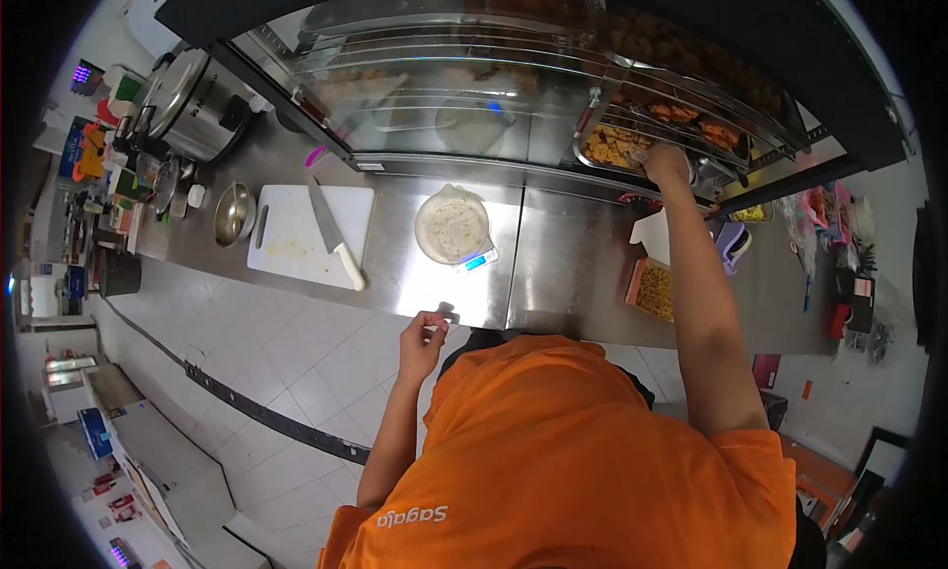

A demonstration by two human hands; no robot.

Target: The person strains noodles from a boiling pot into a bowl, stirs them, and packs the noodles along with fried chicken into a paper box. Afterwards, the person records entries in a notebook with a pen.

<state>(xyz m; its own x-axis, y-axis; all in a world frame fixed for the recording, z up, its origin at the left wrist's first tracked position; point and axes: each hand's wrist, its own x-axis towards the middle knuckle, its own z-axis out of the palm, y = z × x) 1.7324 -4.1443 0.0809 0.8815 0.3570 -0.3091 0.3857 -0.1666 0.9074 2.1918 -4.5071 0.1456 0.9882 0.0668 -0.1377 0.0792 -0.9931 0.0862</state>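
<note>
My right hand (668,164) reaches into a glass display cabinet (375,166), at the edge of a metal tray (612,146) of yellowish food. Its fingers are closed and partly hidden, and I cannot make out what is in them. My left hand (424,344) hovers by the counter's front edge, fingers curled in, with nothing visible in it. Ahead of it a round, pale translucent bowl (452,225) sits on a small digital scale (478,261) with a lit blue display. Below my right forearm stands an open takeaway box (651,288) filled with noodles.
A knife (334,235) lies across a white cutting board (281,235). Left of it are a metal bowl (235,214) and a large steel cooker (194,105). A tape roll on a purple dispenser (731,245) stands right of my forearm. More food trays (716,129) fill the cabinet's right side.
</note>
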